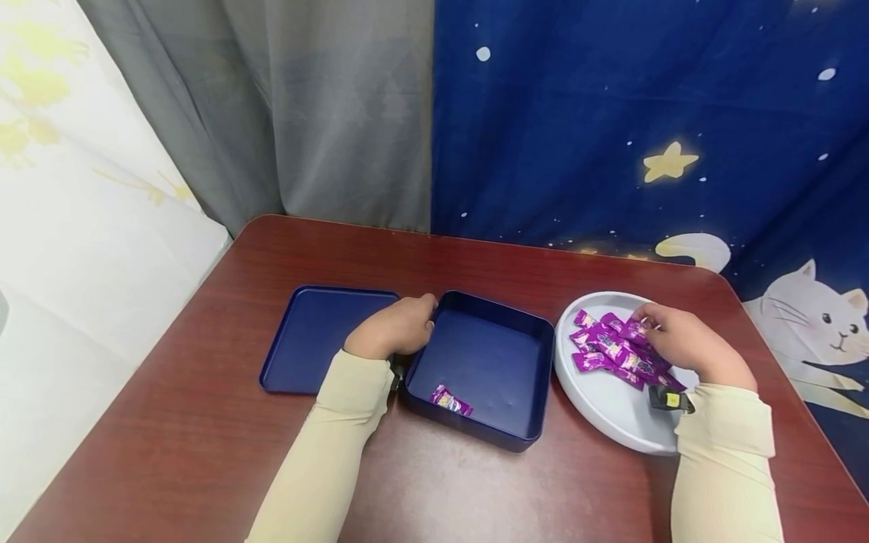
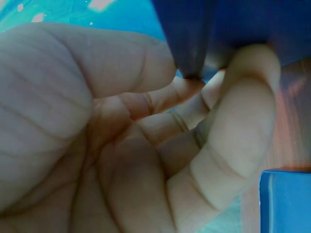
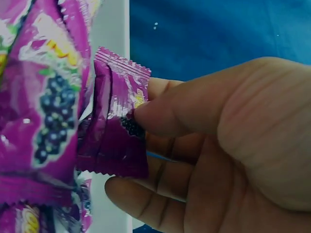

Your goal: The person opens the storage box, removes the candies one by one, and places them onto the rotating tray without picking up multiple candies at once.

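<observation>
My right hand [image 1: 686, 341] pinches a purple wrapped candy [image 3: 121, 121] between thumb and fingers, at the right side of a candy pile. That pile of purple grape candies [image 1: 607, 351] lies on a round white plate [image 1: 611, 426]. My left hand [image 1: 397, 326] holds the left wall of a dark blue square box [image 1: 485, 369], its thumb and fingers on either side of the box edge [image 2: 189, 39] in the left wrist view. One purple candy [image 1: 451, 400] lies inside the box, close to its near-left corner.
A flat dark blue lid [image 1: 319, 332] lies on the reddish-brown table [image 1: 170, 422], left of the box and partly behind the left forearm. The plate stands close against the box's right side. Grey and blue curtains [image 1: 577, 136] hang behind the table.
</observation>
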A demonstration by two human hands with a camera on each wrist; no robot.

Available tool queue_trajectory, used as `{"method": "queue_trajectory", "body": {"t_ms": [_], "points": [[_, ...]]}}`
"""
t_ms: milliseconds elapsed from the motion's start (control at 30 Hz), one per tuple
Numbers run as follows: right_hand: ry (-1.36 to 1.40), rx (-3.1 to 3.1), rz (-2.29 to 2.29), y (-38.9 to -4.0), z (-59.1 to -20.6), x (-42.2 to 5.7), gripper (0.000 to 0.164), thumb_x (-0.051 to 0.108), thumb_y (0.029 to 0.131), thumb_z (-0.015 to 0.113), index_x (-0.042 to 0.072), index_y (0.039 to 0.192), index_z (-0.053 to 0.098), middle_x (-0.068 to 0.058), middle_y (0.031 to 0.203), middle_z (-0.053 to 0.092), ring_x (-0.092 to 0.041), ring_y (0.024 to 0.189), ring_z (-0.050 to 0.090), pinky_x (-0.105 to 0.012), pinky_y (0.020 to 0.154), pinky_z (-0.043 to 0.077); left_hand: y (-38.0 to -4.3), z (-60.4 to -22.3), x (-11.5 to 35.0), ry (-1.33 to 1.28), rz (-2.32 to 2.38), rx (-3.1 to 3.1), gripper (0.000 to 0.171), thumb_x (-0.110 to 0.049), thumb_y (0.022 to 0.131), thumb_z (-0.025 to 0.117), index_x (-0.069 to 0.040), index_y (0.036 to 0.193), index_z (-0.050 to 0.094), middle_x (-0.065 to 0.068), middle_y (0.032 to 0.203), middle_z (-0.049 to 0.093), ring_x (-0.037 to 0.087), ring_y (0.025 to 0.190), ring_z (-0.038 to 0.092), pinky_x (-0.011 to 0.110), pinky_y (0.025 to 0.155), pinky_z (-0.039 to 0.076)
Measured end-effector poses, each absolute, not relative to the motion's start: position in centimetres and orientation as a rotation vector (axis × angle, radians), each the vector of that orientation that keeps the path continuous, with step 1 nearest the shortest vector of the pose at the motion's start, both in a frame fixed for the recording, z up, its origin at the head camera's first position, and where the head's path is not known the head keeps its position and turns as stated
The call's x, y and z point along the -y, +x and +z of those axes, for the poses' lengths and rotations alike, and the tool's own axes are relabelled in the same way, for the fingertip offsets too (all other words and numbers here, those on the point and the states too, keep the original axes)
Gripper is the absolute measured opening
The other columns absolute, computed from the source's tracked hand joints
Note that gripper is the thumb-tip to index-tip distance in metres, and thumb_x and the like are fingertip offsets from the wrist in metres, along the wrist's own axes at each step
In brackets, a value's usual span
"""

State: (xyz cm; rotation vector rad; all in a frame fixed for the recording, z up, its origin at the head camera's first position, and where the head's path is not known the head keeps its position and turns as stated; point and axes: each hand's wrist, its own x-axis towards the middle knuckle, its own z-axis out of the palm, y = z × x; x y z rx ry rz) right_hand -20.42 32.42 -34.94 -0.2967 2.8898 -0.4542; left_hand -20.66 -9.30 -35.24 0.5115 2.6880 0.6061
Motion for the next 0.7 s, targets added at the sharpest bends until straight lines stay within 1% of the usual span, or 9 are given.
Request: {"method": "queue_trajectory", "body": {"t_ms": [200, 333, 600, 700], "points": [[-0.235, -2.827, -0.433, -20.57, -35.32, -32.52, 0.030, 0.008, 0.089, 0.051, 0.000, 0.117, 0.056, -0.018, 0.094, 0.062, -0.030, 0.083, 0.053, -0.057, 0.075, 0.047, -20.83, -35.28, 9.41, 0.500, 0.604, -2.679, 0.039, -0.014, 0.097, 0.044, 0.000, 0.133, 0.043, 0.015, 0.123, 0.057, 0.022, 0.106, 0.054, 0.044, 0.093, 0.047], [-0.208, -2.821, -0.416, -20.58, -35.46, -32.56, 0.030, 0.008, 0.088, 0.050, 0.000, 0.117, 0.055, -0.017, 0.093, 0.062, -0.030, 0.083, 0.053, -0.058, 0.074, 0.047, -20.82, -35.23, 9.42, 0.499, 0.603, -2.677, 0.039, -0.014, 0.097, 0.044, 0.000, 0.133, 0.042, 0.015, 0.124, 0.057, 0.022, 0.106, 0.054, 0.044, 0.094, 0.047], [-0.183, -2.808, -0.412, -20.34, -35.14, -32.38, 0.033, 0.010, 0.089, 0.051, -0.001, 0.119, 0.054, -0.021, 0.100, 0.062, -0.034, 0.088, 0.053, -0.066, 0.080, 0.044, -20.87, -35.18, 9.36, 0.508, 0.598, -2.688, 0.038, -0.014, 0.097, 0.044, 0.000, 0.132, 0.043, 0.015, 0.122, 0.058, 0.022, 0.105, 0.055, 0.044, 0.094, 0.047], [-0.189, -2.813, -0.410, -20.34, -35.09, -32.38, 0.032, 0.010, 0.089, 0.052, -0.001, 0.118, 0.055, -0.018, 0.095, 0.062, -0.032, 0.086, 0.053, -0.063, 0.078, 0.045, -20.81, -35.23, 9.39, 0.504, 0.606, -2.686, 0.038, -0.014, 0.097, 0.044, 0.000, 0.131, 0.043, 0.015, 0.121, 0.058, 0.022, 0.104, 0.055, 0.044, 0.093, 0.048]]}}
